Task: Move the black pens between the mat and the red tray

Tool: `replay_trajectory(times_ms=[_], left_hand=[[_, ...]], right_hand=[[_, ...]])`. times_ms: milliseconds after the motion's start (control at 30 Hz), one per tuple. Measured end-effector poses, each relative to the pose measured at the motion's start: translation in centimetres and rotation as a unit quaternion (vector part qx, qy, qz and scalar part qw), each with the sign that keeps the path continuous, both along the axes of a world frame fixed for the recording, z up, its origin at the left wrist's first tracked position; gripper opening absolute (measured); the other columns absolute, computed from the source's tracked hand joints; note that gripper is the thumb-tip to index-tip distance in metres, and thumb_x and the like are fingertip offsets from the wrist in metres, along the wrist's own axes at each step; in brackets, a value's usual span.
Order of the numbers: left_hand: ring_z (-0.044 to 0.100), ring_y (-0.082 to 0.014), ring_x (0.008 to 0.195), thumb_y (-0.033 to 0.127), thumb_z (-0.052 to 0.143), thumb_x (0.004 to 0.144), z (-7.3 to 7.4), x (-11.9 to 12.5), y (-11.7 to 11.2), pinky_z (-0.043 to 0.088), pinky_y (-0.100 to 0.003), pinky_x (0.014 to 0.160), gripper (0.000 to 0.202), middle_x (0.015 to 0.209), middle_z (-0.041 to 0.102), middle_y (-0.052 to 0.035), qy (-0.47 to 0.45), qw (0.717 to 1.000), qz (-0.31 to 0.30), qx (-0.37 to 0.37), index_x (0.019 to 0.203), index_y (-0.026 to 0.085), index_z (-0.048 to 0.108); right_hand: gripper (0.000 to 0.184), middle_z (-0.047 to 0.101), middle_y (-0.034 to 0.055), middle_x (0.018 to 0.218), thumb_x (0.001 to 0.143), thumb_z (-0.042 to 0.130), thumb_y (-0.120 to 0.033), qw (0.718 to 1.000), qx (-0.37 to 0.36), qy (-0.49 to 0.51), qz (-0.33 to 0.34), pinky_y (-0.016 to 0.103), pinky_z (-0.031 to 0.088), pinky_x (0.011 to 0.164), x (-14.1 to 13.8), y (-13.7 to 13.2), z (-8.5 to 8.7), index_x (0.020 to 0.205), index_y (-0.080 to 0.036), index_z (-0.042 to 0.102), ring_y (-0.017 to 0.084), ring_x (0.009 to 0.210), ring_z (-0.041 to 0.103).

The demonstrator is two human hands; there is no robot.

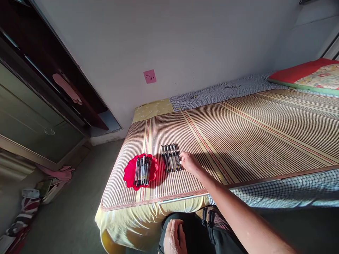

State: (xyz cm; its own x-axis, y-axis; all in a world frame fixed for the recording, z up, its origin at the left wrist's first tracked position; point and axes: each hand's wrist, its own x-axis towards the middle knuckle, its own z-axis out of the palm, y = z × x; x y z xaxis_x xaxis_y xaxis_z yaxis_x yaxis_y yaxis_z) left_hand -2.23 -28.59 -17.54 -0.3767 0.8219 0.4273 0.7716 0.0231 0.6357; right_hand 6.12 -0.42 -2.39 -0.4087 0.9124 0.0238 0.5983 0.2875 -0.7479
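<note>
My right hand (188,161) is at the right end of a row of pens (171,158) on the bamboo mat (164,130). Its thumb and fingers close at the rightmost pen, partly covering it. The pens lie side by side, dark caps toward the wall and clear barrels toward me. Left of the row sits a red scalloped plate (129,173), with a loose bunch of similar pens (143,171) lying in it. My left hand (174,237) rests on my dark-clothed leg, holding nothing, fingers loosely laid down.
The mat covers a bed with a yellow sheet (127,225) hanging over its front edge. A pink note (149,76) is stuck to the wall. A red and floral pillow (312,76) lies at far right. A dark door (53,63) and cabinet stand left.
</note>
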Motion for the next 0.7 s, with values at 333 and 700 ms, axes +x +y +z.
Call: replay_trajectory(times_ms=[333,700], left_hand=[[0.069,-0.0189,0.073,0.034,0.037,0.109,0.3,0.2,0.1,0.059,-0.03,0.072,0.037,0.079,0.068,-0.0061,0.007,1.0,0.009,0.016,0.092,0.021,0.068],[0.069,-0.0191,0.075,0.035,0.036,0.108,0.6,0.3,0.1,0.059,-0.031,0.073,0.039,0.08,0.069,-0.006,-0.004,1.0,0.015,-0.005,0.092,0.022,0.069]], right_hand=[[0.034,0.079,0.0129,0.105,0.09,0.063,-0.004,1.0,0.015,-0.021,-0.015,0.03,0.056,0.087,-0.3,-0.4,-0.1,0.123,-0.008,0.072,0.022,0.101,0.074],[0.029,0.077,0.011,0.104,0.094,0.062,-0.011,0.999,0.045,-0.025,-0.008,0.027,0.053,0.088,-0.5,-0.2,-0.9,0.121,-0.011,0.073,0.02,0.101,0.072]])
